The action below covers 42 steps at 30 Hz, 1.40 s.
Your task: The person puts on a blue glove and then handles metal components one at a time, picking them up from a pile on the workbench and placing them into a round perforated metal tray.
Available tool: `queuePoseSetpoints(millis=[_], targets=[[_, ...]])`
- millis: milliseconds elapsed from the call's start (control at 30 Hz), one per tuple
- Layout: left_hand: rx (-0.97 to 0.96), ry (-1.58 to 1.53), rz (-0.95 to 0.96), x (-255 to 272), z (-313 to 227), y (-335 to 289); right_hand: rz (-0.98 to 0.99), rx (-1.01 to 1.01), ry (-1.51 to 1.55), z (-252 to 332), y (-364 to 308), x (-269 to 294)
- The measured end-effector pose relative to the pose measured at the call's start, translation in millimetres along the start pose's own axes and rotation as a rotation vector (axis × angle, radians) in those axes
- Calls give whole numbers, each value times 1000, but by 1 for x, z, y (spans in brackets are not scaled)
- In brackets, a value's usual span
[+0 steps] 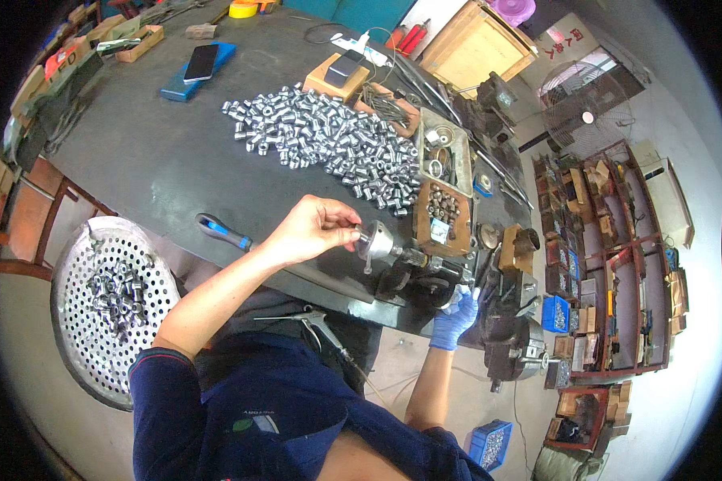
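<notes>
My bare left hand is closed, thumb and fingertips pinched together at the left end of a round metal chuck. Whatever small piece lies between those fingertips is mostly hidden. The chuck sits on a horizontal spindle fixture at the bench's near edge. At the fixture's right end is my right hand in a blue glove, its fingers curled at a part that I cannot make out. Behind the chuck lies a large heap of shiny metal fittings. Left of it rests a blue-and-black handled tool.
A perforated metal tray with several fittings stands left of my lap. An air blow gun lies by my lap. Right of the heap are a box of fittings and a bench vise. Farther back lies a phone.
</notes>
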<state>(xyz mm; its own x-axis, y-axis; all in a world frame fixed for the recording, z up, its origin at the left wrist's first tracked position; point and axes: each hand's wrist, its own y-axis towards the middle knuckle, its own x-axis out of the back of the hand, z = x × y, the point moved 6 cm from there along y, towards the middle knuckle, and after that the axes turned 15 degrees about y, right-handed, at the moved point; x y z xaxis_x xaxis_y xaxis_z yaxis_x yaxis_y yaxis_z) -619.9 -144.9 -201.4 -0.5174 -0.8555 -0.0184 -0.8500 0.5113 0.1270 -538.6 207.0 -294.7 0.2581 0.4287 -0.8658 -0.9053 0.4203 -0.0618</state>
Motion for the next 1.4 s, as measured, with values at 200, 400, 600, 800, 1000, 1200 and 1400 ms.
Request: queuePoseSetpoints(millis=[200, 400, 600, 800, 1000, 1200, 1400], targets=[[-4, 26, -11, -2, -2, 1, 3, 5, -18, 7, -8, 6], [-48, 168, 3, -2, -15, 3, 69, 29, -47, 20, -28, -14], [-295, 619, -13, -4, -41, 0, 134, 56, -157, 48, -30, -63], [-397, 661, -40, -6, -42, -1, 409, -164, 120, 48, 35, -103], [-242, 541, -39, -2, -30, 2, 512, -396, 274, 8, 91, -73], [-146, 317, -20, -2, -17, 6, -68, 63, -228, -6, 72, 4], [-21, 99, 28, -5, -2, 9, -140, -21, -134, -6, 36, 18]])
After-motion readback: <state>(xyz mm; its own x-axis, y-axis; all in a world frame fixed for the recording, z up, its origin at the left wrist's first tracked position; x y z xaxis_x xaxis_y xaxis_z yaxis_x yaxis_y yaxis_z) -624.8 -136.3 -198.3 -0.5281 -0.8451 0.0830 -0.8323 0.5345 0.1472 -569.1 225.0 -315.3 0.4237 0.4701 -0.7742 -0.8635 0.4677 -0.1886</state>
